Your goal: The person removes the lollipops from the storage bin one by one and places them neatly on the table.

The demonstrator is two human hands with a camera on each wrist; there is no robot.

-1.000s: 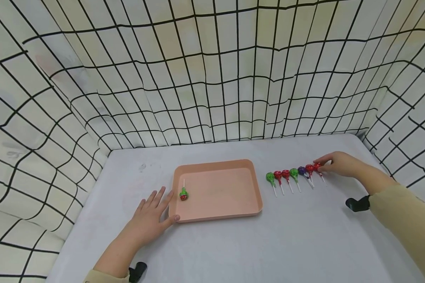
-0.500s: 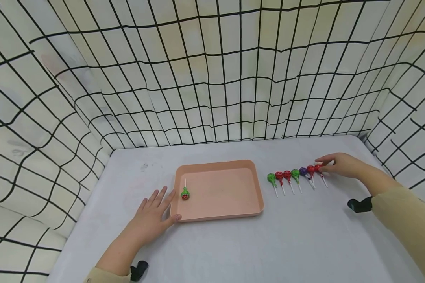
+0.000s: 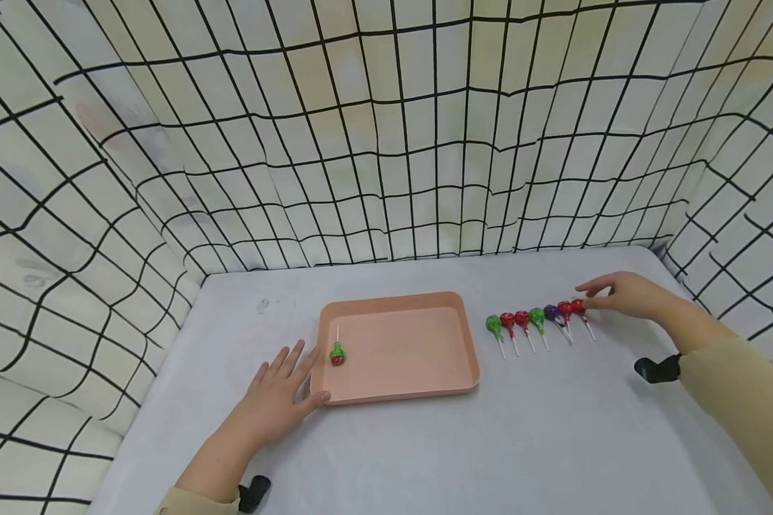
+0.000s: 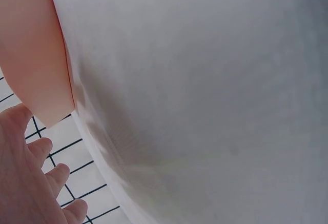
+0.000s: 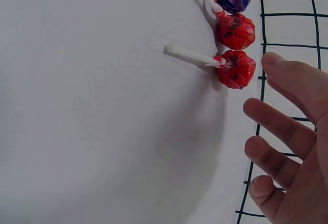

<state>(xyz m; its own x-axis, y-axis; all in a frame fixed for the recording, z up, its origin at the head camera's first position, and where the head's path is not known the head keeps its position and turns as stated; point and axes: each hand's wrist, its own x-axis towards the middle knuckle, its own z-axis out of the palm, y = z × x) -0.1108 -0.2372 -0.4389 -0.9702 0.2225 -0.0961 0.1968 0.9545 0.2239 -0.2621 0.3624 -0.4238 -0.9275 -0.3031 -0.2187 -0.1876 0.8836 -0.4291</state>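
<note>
Spread fingers of my left hand rest at the left edge of a pink tray, the thumb at its near left corner. Inside the tray lies a lollipop with a green and red wrapper, stick pointing away. My right hand hovers at the right end of a row of lollipops, beside the last red lollipop. In the right wrist view, the loosely bent fingers stand apart from that red lollipop and hold nothing. The left wrist view shows the left fingertips by the tray's side.
The row also has a green lollipop at its left end, further red and green ones, and a purple lollipop. They lie on a white-covered table. White cloth walls with black grid lines enclose the back and sides.
My right hand has drawn slightly back and to the right from the last red lollipop, which now shows more fully. The left hand stays put on the tray; the head view shifted slightly.
</note>
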